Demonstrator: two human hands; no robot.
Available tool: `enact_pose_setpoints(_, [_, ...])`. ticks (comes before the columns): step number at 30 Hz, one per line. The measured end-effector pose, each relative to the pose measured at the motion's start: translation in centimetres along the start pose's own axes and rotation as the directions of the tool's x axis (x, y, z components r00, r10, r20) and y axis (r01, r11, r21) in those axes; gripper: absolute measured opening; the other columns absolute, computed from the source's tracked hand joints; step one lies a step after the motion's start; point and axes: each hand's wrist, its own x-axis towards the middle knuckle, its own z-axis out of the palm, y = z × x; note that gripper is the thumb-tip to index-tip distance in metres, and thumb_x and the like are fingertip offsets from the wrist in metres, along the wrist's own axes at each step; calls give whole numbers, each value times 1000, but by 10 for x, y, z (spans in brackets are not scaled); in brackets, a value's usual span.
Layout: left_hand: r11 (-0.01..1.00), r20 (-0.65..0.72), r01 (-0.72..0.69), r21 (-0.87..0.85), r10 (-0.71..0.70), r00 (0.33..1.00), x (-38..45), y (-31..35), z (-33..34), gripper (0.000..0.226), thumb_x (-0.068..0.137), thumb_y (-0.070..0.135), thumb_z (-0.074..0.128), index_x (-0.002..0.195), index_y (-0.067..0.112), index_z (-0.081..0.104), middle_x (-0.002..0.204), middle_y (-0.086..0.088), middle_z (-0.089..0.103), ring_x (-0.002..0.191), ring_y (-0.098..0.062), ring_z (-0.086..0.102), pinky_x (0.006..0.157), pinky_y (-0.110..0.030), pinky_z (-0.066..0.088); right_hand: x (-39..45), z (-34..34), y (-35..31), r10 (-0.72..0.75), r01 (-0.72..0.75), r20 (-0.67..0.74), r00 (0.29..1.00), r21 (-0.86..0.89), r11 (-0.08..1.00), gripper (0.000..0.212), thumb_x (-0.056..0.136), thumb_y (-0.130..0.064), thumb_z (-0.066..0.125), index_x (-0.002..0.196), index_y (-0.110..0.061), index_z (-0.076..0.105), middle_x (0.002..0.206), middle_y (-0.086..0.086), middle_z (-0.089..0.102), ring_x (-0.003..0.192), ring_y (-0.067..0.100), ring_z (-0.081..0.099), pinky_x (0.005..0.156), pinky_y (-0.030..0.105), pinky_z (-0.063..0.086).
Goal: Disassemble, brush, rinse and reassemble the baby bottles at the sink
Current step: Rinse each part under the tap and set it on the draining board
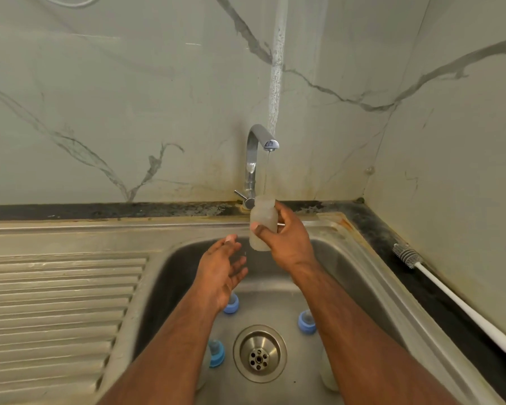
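The right hand [287, 238] grips a frosted, translucent bottle body [263, 222], thumb across its near side and fingers curled round the far side, holding the open-topped cylinder upright over the back of the basin. A thin thread of water falls from the spout of the curved chrome tap [256, 159] straight down to the bottle's mouth. The left hand [222, 270] hangs just beside and below the bottle, palm turned up, fingers spread and relaxed, holding nothing and touching nothing. Below both forearms, three blue screw collars with clear teats sit on the floor of the stainless steel sink [360, 270]: one [231, 306] under the left wrist, one [306, 322] beside the right forearm, and one [216, 352] left of the round perforated drain [259, 353]. A pale rounded shape, perhaps another bottle body, shows at the right forearm's edge, too hidden to be sure. A ribbed steel draining board [56, 311] lies to the left. On the dark, worn counter strip to the right rests a bottle brush [450, 296], its grey bristled head toward the wall and its long white handle running forward. The wall behind is glossy marble-patterned panel with grey veins.
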Motion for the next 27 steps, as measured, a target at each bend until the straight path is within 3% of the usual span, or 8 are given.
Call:
enact_pose_setpoints(4, [999, 82, -29, 29, 26, 996, 6, -2, 7, 26, 105, 31, 53, 128, 25, 66, 123, -2, 72, 113, -24, 69, 103, -46, 53, -5, 1, 9, 119, -118, 73, 990, -29, 993, 65, 89, -32, 74, 145, -27, 41, 137, 0, 57, 118, 19, 56, 100, 42, 51])
enact_pose_setpoints(9, [999, 235, -1, -46, 11, 972, 8, -2, 15, 30, 103, 20, 56, 132, 15, 64, 118, -12, 74, 111, -28, 71, 102, -47, 54, 4, 3, 4, 123, -132, 107, 987, 78, 988, 60, 102, -38, 53, 157, -32, 29, 152, -6, 46, 132, 18, 49, 113, 43, 41])
enact_pose_setpoints(13, [993, 203, -107, 48, 95, 975, 8, -5, 18, 38, 98, 14, 65, 135, 16, 62, 112, -9, 76, 106, -24, 74, 100, -46, 56, 6, 10, 3, 184, -189, 62, 981, 82, 979, 53, 107, -36, 39, 157, -34, 23, 159, 0, 37, 140, 23, 43, 117, 43, 36])
enact_pose_setpoints(16, [986, 128, -142, 82, 131, 983, 8, -5, 22, 31, 102, 18, 59, 132, 20, 66, 109, -5, 77, 100, -18, 75, 92, -41, 60, 1, 17, -2, 69, -59, 74, 995, -125, 990, 52, 109, -29, 33, 159, -33, 19, 161, 1, 34, 142, 23, 41, 115, 33, 32])
enact_pose_setpoints(18, [995, 133, -102, 1, 101, 986, 4, 0, 22, 25, 106, 20, 51, 123, 20, 69, 107, -7, 78, 100, -20, 75, 89, -39, 61, -5, 22, -2, -60, 95, 149, 987, -242, 966, 53, 108, -20, 33, 159, -31, 20, 166, -3, 16, 151, 16, 24, 118, 24, 20])
enact_pose_setpoints(21, [994, 205, -50, -101, 69, 976, 0, 5, 20, 29, 108, 20, 45, 123, 14, 68, 110, -12, 77, 106, -25, 73, 95, -42, 59, -6, 25, -1, -103, 140, 192, 976, -192, 971, 55, 108, -20, 34, 159, -30, 16, 167, -10, 3, 153, 9, 11, 118, 21, 11])
enact_pose_setpoints(24, [992, 300, 4, -123, 33, 953, -4, 3, 20, 30, 107, 17, 46, 128, 8, 65, 116, -18, 74, 113, -32, 70, 99, -43, 57, 7, 19, -6, 20, -21, 128, 992, 9, 1000, 61, 106, -41, 41, 160, -29, 14, 165, -4, 19, 148, 18, 29, 120, 37, 27])
enact_pose_setpoints(27, [986, 402, 90, -143, -26, 915, -8, 3, 21, 30, 105, 16, 52, 130, 6, 63, 120, -22, 72, 114, -34, 70, 96, -41, 58, 17, 2, -11, 284, -309, 126, 950, 277, 910, 64, 95, -71, 39, 126, -20, 63, 125, 8, 69, 109, 27, 68, 94, 42, 55])
